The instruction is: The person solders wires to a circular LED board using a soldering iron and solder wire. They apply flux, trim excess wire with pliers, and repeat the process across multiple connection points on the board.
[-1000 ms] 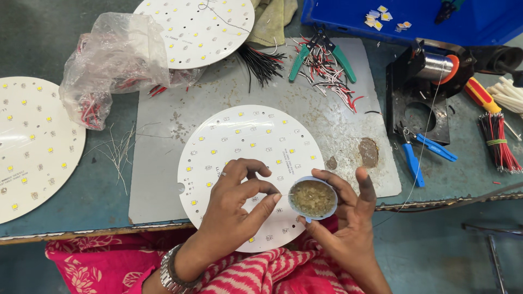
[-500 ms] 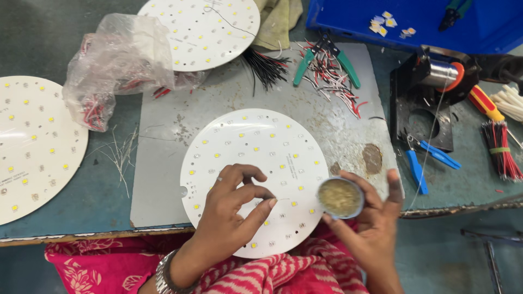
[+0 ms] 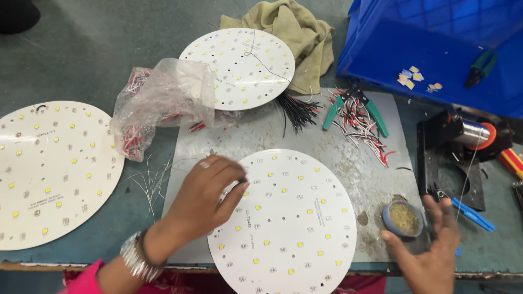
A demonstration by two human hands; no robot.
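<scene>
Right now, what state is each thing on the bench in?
Left hand: fingers pinched, resting on the near disc's edge.
Right hand: open, beside the tin, not gripping.
Tin: lidless, upright, on the mat.
Near disc: flat, overhanging the bench edge.
Bag: crumpled, holding wires.
Cutters: lying on loose wires.
</scene>
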